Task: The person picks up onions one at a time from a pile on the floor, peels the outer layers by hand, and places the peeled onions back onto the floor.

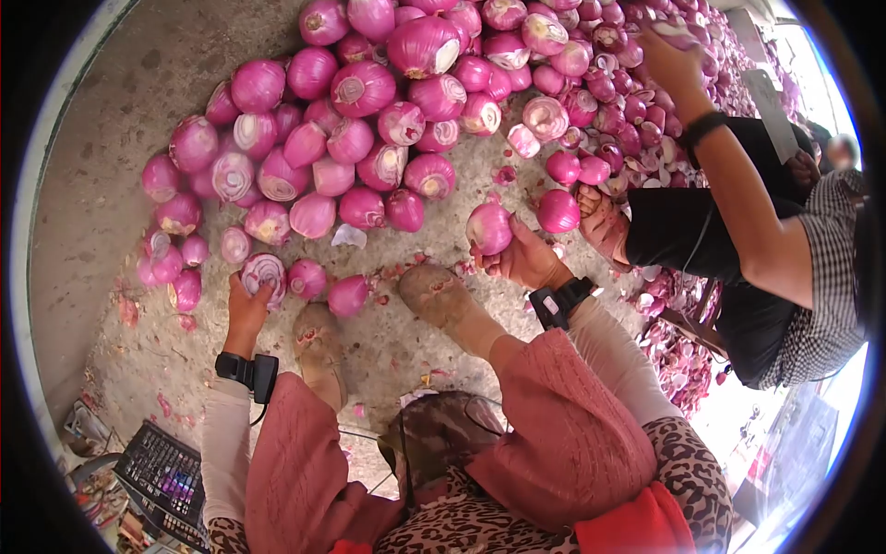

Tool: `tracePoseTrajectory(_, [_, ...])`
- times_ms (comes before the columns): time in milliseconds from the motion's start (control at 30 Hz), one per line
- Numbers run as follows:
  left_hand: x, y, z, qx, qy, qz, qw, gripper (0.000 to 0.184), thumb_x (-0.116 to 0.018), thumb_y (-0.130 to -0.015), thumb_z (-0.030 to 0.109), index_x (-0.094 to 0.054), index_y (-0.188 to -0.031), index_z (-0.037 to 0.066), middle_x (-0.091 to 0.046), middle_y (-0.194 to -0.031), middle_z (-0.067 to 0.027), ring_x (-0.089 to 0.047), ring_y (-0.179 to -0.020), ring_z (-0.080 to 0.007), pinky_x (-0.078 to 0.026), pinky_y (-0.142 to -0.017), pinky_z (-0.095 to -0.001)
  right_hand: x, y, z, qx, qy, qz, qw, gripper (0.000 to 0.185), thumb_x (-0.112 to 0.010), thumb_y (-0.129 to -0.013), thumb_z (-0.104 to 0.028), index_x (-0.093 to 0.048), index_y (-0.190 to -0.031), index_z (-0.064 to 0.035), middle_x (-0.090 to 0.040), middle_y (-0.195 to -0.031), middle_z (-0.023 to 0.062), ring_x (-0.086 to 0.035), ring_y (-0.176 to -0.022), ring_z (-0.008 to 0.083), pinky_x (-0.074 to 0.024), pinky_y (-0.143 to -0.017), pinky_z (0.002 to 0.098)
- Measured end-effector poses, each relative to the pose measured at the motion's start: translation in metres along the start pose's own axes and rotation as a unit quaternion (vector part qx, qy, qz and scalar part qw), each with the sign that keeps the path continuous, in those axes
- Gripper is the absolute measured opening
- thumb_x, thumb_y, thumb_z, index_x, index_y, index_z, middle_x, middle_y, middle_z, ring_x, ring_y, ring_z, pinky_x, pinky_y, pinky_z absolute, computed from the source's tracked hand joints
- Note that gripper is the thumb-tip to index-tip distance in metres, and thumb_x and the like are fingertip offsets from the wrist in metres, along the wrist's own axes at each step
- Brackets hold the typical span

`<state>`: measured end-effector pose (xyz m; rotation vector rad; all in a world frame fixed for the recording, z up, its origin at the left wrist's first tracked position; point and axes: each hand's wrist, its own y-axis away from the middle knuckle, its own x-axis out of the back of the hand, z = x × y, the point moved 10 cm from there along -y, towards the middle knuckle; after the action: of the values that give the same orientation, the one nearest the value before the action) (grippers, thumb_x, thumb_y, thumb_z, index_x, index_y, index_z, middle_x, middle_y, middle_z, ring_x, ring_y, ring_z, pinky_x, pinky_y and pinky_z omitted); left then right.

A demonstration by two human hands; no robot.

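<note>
Fingers of each hand, left point(247, 309) and right point(528, 256), curl round smooth, bulbous onions point(489, 229).

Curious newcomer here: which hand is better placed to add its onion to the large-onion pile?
Probably the left hand: its cut onion is close to the pile; the right hand holds its onion farther off.

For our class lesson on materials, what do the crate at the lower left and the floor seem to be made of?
Crate: probably moulded plastic, black; its evenly repeated lattice suggests it.
Floor: looks like bare concrete, rough and matt, from its mottled grey-brown surface, though packed earth is possible.
</note>
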<state>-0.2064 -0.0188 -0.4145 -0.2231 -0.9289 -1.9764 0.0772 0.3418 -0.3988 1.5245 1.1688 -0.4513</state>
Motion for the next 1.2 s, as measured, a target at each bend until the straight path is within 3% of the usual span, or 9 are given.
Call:
tracePoseTrajectory(133, [0.002, -0.002, -0.004, -0.003, -0.011, 0.01, 1.0, 0.05, -0.071, -0.078, 0.015, -0.045, -0.116, -0.003, -0.059, -0.108, -0.017, -0.058, -0.1, -0.0236, -0.045, -0.087, -0.0335, -0.016, -0.003, -0.002, -0.007, -0.037, -0.019, 0.999, 0.065, -0.049, -0.09, -0.055, -0.042, -0.132, -0.0069, -0.059, -0.116, 0.0153, -0.062, -0.094, 0.0252, -0.051, -0.077, 0.0345])
tracePoseTrajectory(200, [0.002, -0.005, -0.006, -0.026, -0.051, 0.0, 0.998, 0.048, -0.066, -0.083, 0.02, -0.043, -0.122, 0.004, -0.058, -0.108, -0.0081, -0.06, -0.086, -0.0159, -0.05, -0.058, -0.0282, -0.02, -0.005, -0.001, -0.017, -0.045, -0.02, 0.999, 0.067, -0.05, -0.089, -0.055, -0.039, -0.134, -0.0064, -0.056, -0.12, 0.0159, -0.06, -0.099, 0.0265, -0.0498, -0.081, 0.0358])
tracePoseTrajectory(300, [0.0, -0.001, 0.0, 0.006, 0.008, -0.008, 1.0, 0.049, -0.071, -0.078, 0.014, -0.046, -0.117, -0.004, -0.06, -0.107, -0.0147, -0.058, -0.097, -0.0212, -0.046, -0.086, -0.0325, -0.029, -0.011, 0.002, -0.019, -0.039, -0.002, 0.999, 0.074, -0.052, -0.086, -0.059, -0.034, -0.137, -0.008, -0.05, -0.126, 0.0218, -0.058, -0.102, 0.0252, -0.0476, -0.087, 0.0392])
tracePoseTrajectory(533, [-0.016, 0.015, 0.074, -0.027, 0.093, -0.05, 0.994, 0.047, -0.069, -0.079, 0.01, -0.048, -0.119, -0.003, -0.061, -0.106, -0.0124, -0.058, -0.098, -0.019, -0.047, -0.085, -0.032, -0.064, -0.028, 0.002, -0.032, -0.04, -0.068, 0.996, 0.075, -0.058, -0.086, -0.052, -0.031, -0.14, -0.009, -0.046, -0.131, 0.0244, -0.056, -0.107, 0.0273, -0.0456, -0.093, 0.0406])
tracePoseTrajectory(633, [-0.041, 0.018, 0.109, -0.097, 0.113, -0.088, 0.985, 0.051, -0.07, -0.077, 0.009, -0.047, -0.122, -0.001, -0.061, -0.105, -0.0114, -0.058, -0.098, -0.0185, -0.047, -0.085, -0.0325, -0.076, -0.036, 0.004, -0.036, -0.053, -0.061, 0.996, 0.064, -0.055, -0.089, -0.049, -0.037, -0.136, -0.0079, -0.055, -0.123, 0.0158, -0.059, -0.101, 0.0259, -0.0491, -0.078, 0.0353])
tracePoseTrajectory(867, [-0.075, 0.026, 0.117, -0.208, -0.122, -0.096, 0.966, 0.069, -0.069, -0.078, 0.008, -0.033, -0.136, 0.003, -0.049, -0.123, -0.0169, -0.056, -0.102, -0.0234, -0.048, -0.085, -0.034, -0.108, -0.044, 0.006, -0.031, -0.046, -0.097, 0.994, 0.061, -0.055, -0.092, -0.04, -0.036, -0.136, -0.0023, -0.054, -0.123, 0.0185, -0.059, -0.104, 0.0266, -0.0518, -0.083, 0.0365])
tracePoseTrajectory(967, [-0.056, 0.05, 0.158, -0.327, -0.28, 0.075, 0.899, 0.062, -0.07, -0.077, 0.01, -0.04, -0.13, 0.005, -0.049, -0.118, -0.0152, -0.056, -0.097, -0.0274, -0.048, -0.083, -0.0338, -0.12, -0.046, 0.007, -0.032, -0.051, -0.117, 0.991, 0.058, -0.055, -0.093, -0.038, -0.037, -0.135, -0.0021, -0.054, -0.123, 0.0194, -0.06, -0.104, 0.0266, -0.0525, -0.082, 0.035])
tracePoseTrajectory(1033, [-0.07, 0.069, 0.185, -0.349, -0.134, -0.042, 0.927, 0.047, -0.072, -0.076, 0.015, -0.049, -0.115, 0.002, -0.052, -0.108, -0.0145, -0.057, -0.093, -0.0297, -0.048, -0.08, -0.0346, -0.126, -0.048, 0.013, -0.055, -0.033, -0.129, 0.99, 0.056, -0.054, -0.093, -0.038, -0.039, -0.133, -0.0018, -0.057, -0.117, 0.0186, -0.062, -0.099, 0.0263, -0.0531, -0.08, 0.0341])
tracePoseTrajectory(1200, [-0.105, 0.127, 0.25, -0.408, -0.165, -0.136, 0.887, 0.032, -0.072, -0.076, 0.017, -0.053, -0.097, 0.002, -0.054, -0.093, -0.0139, -0.057, -0.086, -0.0325, -0.047, -0.071, -0.0372, -0.131, -0.057, 0.033, -0.093, 0.005, -0.137, 0.986, 0.053, -0.054, -0.093, -0.041, -0.043, -0.128, -0.0032, -0.062, -0.108, 0.0146, -0.064, -0.092, 0.0244, -0.0535, -0.075, 0.0331])
